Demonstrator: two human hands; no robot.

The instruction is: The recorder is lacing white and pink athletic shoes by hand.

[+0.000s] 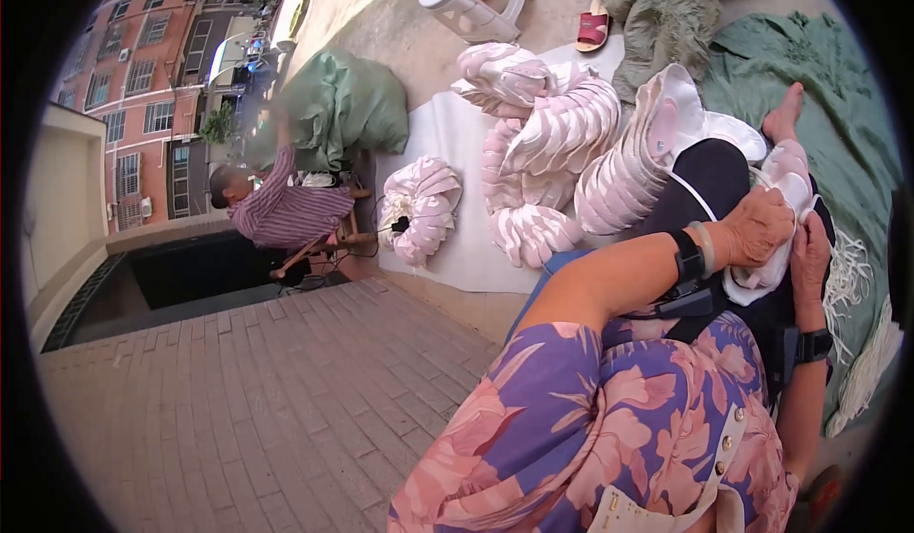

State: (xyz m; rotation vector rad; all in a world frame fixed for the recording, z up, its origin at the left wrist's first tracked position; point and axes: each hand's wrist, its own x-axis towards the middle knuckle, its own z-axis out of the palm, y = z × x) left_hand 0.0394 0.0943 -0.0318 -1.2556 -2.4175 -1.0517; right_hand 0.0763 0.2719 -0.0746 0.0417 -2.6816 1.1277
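Observation:
Across my lap lies a white-and-pink shoe upper (783, 265), with pale lining showing. My left hand (759, 228) is closed in a fist-like pinch on its upper part. Close beside it, my right hand (810, 259) grips the right edge with bent fingers. Whatever finer thing the fingertips may pinch is too small to make out. A loose bundle of white laces (847, 286) lies just right of my right hand, and a longer hank of white laces (868, 373) is below it. Against my left knee leans a curved stack of similar shoe uppers (624, 183).
More stacked uppers (562, 133) and a coiled bundle (424, 211) lie on a white sheet (433, 128). Beyond are a white stool (476, 2), red slippers (592, 29) and a green sack (347, 105). Another person in a striped shirt (290, 205) sits at left. Green cloth (809, 57) covers the right.

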